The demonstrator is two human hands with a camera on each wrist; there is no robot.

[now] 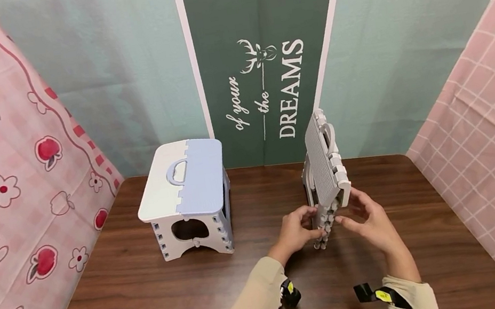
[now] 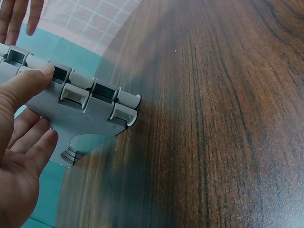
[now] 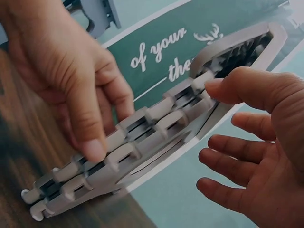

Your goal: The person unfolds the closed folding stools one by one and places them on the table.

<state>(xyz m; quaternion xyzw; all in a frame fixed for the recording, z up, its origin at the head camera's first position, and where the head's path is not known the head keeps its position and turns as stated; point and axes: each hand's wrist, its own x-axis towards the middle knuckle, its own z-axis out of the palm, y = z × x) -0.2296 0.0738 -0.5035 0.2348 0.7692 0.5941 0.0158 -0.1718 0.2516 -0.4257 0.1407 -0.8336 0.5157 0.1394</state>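
Observation:
A grey folding stool stands nearly folded flat on the table, its seat halves hanging down and its carry handle at the upper edge. My left hand grips the hinged leg edge low down, thumb on the hinge knuckles and fingers along the left side. On the right, my right hand is spread beside the stool. Its thumb touches the hinge edge near the seat, while the other fingers are apart from the panel in the right wrist view.
A second folding stool, white and blue, stands unfolded to the left on the brown wooden table. A green cloth backdrop hangs behind, with pink patterned cloths at both sides.

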